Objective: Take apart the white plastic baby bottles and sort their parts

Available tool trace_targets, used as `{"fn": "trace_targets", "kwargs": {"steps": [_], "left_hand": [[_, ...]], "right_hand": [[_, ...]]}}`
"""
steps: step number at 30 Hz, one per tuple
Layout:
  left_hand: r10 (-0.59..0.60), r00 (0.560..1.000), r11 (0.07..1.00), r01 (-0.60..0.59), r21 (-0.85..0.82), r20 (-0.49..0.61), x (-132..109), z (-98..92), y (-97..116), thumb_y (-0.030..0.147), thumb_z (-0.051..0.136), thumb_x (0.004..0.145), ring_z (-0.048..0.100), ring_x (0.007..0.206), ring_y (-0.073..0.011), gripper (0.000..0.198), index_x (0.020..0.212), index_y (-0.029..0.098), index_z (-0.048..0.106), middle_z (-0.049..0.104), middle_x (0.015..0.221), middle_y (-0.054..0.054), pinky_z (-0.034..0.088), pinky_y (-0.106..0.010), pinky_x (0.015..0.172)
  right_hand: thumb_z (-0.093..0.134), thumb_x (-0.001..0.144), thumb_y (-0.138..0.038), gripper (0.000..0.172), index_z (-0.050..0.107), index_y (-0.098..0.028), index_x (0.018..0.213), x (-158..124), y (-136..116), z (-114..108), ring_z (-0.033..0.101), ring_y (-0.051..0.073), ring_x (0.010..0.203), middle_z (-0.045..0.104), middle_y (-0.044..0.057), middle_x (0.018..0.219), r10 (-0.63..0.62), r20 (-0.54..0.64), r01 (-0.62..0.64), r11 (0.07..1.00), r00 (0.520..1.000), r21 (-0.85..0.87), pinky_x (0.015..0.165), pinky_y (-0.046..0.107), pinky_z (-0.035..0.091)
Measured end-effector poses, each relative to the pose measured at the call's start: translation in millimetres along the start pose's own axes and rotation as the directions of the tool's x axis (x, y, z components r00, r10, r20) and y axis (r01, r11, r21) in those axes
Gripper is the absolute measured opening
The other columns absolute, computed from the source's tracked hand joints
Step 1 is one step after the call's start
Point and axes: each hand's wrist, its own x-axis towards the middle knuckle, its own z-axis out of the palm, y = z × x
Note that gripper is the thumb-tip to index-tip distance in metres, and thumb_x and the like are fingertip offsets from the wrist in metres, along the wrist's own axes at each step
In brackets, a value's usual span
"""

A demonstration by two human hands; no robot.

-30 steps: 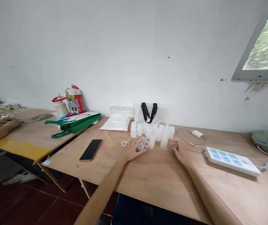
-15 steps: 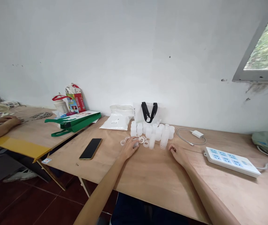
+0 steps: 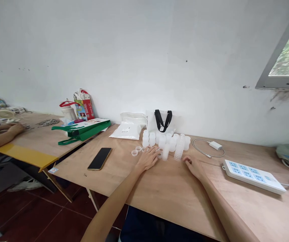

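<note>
**Q:** Far L, what's seen?
**A:** A co-worker's hand (image 3: 16,127) is rested on the next tbl (image 3: 30,141), near a heap of small metal parts (image 3: 48,122). A green bag (image 3: 83,131) is laid at that tbl's R end.

**Q:** Next, on the person's plywood tbl (image 3: 164,191)?
**A:** A black phone (image 3: 99,158) is placed flat, screen up. Behind & to its R, a white packet (image 3: 125,131) is laid near the wall.

**Q:** L hand & the small stuff?
**A:** The L hand (image 3: 148,159) is held open, fingers spread, tips on or just over small clear plastic rings (image 3: 134,153). No ring is seen gripped. The rings are strewn in a loose row, L of the cups.

**Q:** Middle?
**A:** White plastic bottles (image 3: 149,138) are stood in a cluster, w/ a white tote bag (image 3: 163,121) behind. Clear cup stacks (image 3: 178,152) are stood just in front.

**Q:** R hand?
**A:** The R hand (image 3: 194,167) is laid open, palm down, just beside the cup stacks. Nothing is held.

**Q:** Far R?
**A:** A white charger (image 3: 215,145) w/ coiled cable & a blue-socketed power strip (image 3: 252,176) are placed on the tbl.
</note>
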Motion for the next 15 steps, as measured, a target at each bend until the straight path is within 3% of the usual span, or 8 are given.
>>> {"fn": "trace_targets", "kwargs": {"steps": [9, 15], "left_hand": [[-0.084, 0.996, 0.996, 0.084, 0.009, -0.020, 1.4, 9.9, 1.5, 0.043, 0.044, 0.100, 0.035, 0.145, -0.0270, 0.038, 0.135, 0.035, 0.056, 0.045, 0.154, -0.002, 0.007, -0.056, 0.124], [-0.121, 0.989, 0.993, 0.121, 0.003, -0.082, -1.2, 7.9, 2.8, 0.048, 0.045, 0.100, 0.042, 0.139, -0.0266, 0.036, 0.127, 0.028, 0.060, 0.053, 0.145, -0.006, 0.012, -0.053, 0.124]], "right_hand": [[0.043, 0.084, -0.031, 0.030, 0.062, -0.023, 0.106, 2.7, 5.3, 5.6, 0.067, 0.024, 0.097, 0.072, 0.007, 0.103, 0.005, -0.025, -0.003, 0.997, 1.000, 0.073, 0.089, 0.041, 0.052], [0.044, 0.086, -0.030, 0.028, 0.061, -0.024, 0.107, 2.8, 5.6, 4.8, 0.068, 0.024, 0.094, 0.072, 0.007, 0.102, 0.007, -0.006, -0.007, 0.997, 1.000, 0.081, 0.089, 0.042, 0.052]]}}
